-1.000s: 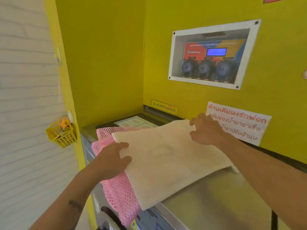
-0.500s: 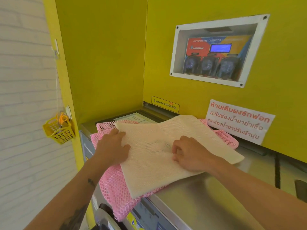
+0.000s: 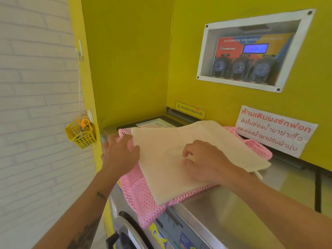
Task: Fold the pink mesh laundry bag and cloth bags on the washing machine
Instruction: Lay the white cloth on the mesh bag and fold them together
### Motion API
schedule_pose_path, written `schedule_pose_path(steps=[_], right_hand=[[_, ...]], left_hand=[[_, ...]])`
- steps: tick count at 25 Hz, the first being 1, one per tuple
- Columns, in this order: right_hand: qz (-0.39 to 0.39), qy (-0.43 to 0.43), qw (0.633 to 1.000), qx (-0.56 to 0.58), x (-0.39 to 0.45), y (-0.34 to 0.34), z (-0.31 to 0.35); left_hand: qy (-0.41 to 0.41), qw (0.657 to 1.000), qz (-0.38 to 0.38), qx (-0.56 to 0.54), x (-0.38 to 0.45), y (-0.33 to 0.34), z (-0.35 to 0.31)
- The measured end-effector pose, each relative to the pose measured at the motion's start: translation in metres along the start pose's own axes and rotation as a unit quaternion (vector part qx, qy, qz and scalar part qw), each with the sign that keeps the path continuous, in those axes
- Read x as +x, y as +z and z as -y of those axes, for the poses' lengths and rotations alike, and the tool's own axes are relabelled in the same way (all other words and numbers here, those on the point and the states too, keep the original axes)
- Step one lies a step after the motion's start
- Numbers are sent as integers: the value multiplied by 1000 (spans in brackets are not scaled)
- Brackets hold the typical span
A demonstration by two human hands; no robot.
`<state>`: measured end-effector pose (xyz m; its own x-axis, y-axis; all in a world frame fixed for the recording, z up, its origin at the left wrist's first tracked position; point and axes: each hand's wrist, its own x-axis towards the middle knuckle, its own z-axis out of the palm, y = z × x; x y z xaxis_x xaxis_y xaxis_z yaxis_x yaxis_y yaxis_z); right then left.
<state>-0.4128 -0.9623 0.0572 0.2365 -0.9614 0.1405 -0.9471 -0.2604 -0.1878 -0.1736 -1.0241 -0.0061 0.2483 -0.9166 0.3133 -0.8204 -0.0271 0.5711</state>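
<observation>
- Fingers: left hand (image 3: pixel 119 155) spread flat at the cream cloth bag's (image 3: pixel 172 159) 9 o'clock edge; right hand (image 3: pixel 206 162) curled, pressing centre.
- Change: bag lowered onto pink mesh laundry bag (image 3: pixel 142 200) atop washing machine (image 3: pixel 224 209); ready for folding.

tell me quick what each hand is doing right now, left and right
Left hand: open, fingers spread at the left edge of the cream cloth bag, over the pink mesh laundry bag.
Right hand: fingers curled, resting on the cream cloth bag; grip cannot be told.
</observation>
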Motion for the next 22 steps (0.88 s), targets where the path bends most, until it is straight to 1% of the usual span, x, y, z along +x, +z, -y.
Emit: schedule_pose_path(steps=[1, 2, 3, 4, 5, 6, 7, 9, 10, 12, 14, 16, 18, 19, 20, 22], right_hand=[[29, -33, 998, 35, -10, -4, 15], [80, -66, 993, 62, -21, -6, 30], [143, -93, 983, 63, -32, -5, 43], [189, -112, 975, 32, -41, 2, 53], [195, -125, 973, -20, -48, 14, 60], [157, -138, 975, -77, -54, 28, 63], [89, -157, 974, -135, -58, 44, 63], [6, -181, 962, -206, -56, 65, 60], [-36, -202, 955, -215, -53, 70, 56], [-86, -242, 944, -207, -52, 64, 45], [-84, -263, 944, -181, -61, 49, 29], [-48, -242, 960, -135, -82, 25, 2], [11, -200, 979, -17, -113, 0, -35], [38, -176, 983, 41, -128, -11, -54], [53, -153, 984, 79, -143, -19, -72], [53, -110, 983, 135, -172, -32, -106]], left_hand=[[-31, 998, 41, -46, 0, -3, 4], [-57, 990, 87, -99, -1, -4, 6], [-79, 979, 118, -149, -5, -4, 6], [-91, 971, 128, -180, -10, -2, 5], [-94, 969, 123, -193, -15, -1, 1], [-92, 970, 106, -196, -21, -1, -3], [-85, 974, 85, -193, -26, -1, -7], [-66, 981, 45, -178, -34, -6, -16], [-52, 984, 33, -170, -38, -9, -20], [-16, 989, 36, -141, -48, -11, -24], [37, 995, 55, -76, -66, -12, -26], [112, 992, 40, -42, -86, -19, -25], [188, 980, 15, -64, -114, -29, -26], [220, 973, 15, -75, -130, -34, -28], [249, 964, 28, -86, -149, -37, -34], [300, 945, 82, -99, -190, -38, -54]])
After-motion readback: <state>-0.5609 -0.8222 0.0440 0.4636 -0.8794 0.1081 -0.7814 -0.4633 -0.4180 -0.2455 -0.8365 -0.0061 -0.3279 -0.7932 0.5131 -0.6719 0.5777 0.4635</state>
